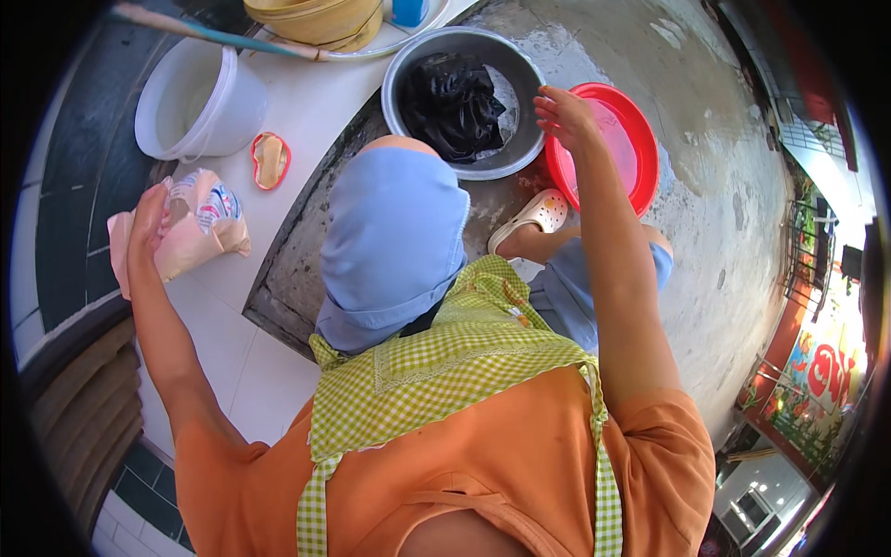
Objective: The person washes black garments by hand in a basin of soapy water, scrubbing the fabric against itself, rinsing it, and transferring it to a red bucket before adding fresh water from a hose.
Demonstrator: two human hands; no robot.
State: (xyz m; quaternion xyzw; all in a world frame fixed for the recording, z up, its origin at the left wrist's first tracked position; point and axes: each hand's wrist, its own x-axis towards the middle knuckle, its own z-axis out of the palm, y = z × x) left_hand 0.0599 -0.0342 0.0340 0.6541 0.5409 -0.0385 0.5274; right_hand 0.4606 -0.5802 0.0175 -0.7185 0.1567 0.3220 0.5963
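On the white ledge at the left, my left hand is closed on a crumpled pale pink bag. White packaging with blue and red marks shows at the bag's opening. My right hand is held out with fingers apart, holding nothing. It hovers beside the rim of a grey metal basin; whether the fingertips touch the rim I cannot tell. Wet-looking black cloth lies bunched in that basin. Partly behind my right forearm, a red basin contains cloudy pinkish liquid.
A scrubbing brush with a red edge lies near a white bucket. Farther back are yellowish bowls and a blue-tipped stick. The ledge edge drops to a concrete floor.
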